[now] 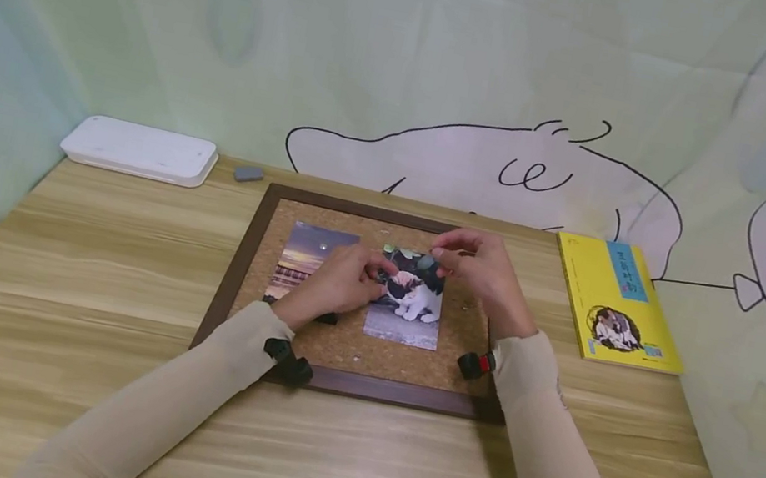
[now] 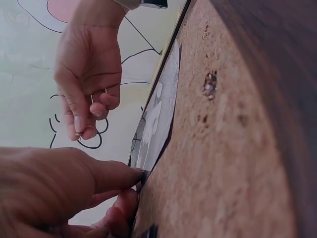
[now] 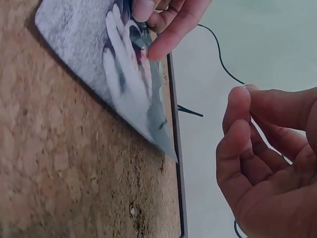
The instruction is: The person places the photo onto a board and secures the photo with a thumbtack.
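A photo of a black-and-white cat (image 1: 410,303) lies on a cork board (image 1: 334,349) with a dark frame. My left hand (image 1: 343,281) touches the photo's left side with thumb and fingertips, holding it against the cork. Just above the photo's upper right corner, my right hand (image 1: 480,270) pinches a small pin, a mere glint at its fingertips. Thin metal pin shafts (image 2: 92,99) also show among its curled fingers in the left wrist view. A sunset photo (image 1: 299,259) sits left of the cat photo, partly behind my left hand, with a pin (image 1: 323,247) near its top.
A white case (image 1: 141,150) and a small grey block (image 1: 248,174) stand at the back left of the wooden table (image 1: 82,265). To the right of the board lies a yellow book (image 1: 618,308). A printed curtain (image 1: 412,66) rises behind the table.
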`<move>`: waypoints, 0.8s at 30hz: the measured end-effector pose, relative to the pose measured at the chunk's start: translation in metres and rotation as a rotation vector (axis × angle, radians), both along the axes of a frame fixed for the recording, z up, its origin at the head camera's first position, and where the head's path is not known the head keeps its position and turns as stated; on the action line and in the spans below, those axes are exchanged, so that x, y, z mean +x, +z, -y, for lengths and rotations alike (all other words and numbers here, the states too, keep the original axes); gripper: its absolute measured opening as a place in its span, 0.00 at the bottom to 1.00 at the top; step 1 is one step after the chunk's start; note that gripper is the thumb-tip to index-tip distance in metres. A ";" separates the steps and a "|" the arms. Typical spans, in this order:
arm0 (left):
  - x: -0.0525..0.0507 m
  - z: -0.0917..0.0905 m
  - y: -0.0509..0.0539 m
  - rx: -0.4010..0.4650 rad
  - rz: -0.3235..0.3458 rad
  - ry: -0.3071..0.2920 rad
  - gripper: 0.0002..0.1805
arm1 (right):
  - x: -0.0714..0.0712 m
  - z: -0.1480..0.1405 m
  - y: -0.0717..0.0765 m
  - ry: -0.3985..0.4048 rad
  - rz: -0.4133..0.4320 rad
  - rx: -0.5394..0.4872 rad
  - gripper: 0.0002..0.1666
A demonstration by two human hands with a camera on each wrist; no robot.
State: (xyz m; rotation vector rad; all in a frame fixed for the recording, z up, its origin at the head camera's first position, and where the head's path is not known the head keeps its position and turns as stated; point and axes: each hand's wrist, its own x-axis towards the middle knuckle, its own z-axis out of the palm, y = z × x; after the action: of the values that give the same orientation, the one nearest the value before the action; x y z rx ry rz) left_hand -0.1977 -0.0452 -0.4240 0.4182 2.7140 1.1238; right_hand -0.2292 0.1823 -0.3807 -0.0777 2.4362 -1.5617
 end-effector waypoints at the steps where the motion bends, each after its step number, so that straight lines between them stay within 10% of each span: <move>1: 0.000 0.000 0.000 -0.001 0.000 0.000 0.16 | -0.001 0.000 0.000 0.004 0.004 0.007 0.14; 24: 0.000 -0.001 0.000 -0.012 -0.004 -0.008 0.16 | -0.024 0.007 -0.011 0.162 0.050 0.197 0.08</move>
State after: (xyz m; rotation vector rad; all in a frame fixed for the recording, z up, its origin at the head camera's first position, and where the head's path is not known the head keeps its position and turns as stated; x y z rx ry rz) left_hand -0.1977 -0.0440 -0.4236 0.4296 2.7190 1.1048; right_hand -0.2527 0.1749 -0.3922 -0.1924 2.4622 -1.2356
